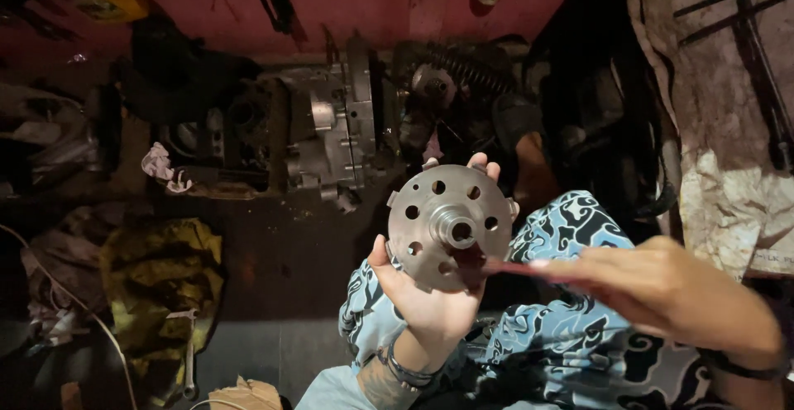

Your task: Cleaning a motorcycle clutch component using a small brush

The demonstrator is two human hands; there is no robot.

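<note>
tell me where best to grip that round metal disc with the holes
Probably by the rim, from below and behind, as the left hand does: the disc stands face-on with a raised hub in the middle, and the right hand works a thin tool there.

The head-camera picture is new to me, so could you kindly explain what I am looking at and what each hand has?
This is a single view from a camera worn on a person's head, looking down at their own two bare hands; no robot is involved. The left hand holds up a round metal disc with a ring of holes and a raised hub in the middle, apparently an engine part. The right hand has its grip on a thin reddish tool, whose tip meets the disc near the hub. Below are the person's blue patterned trousers. On the dark floor beyond lie an opened engine casing, a yellow cloth and a wrench.
</note>
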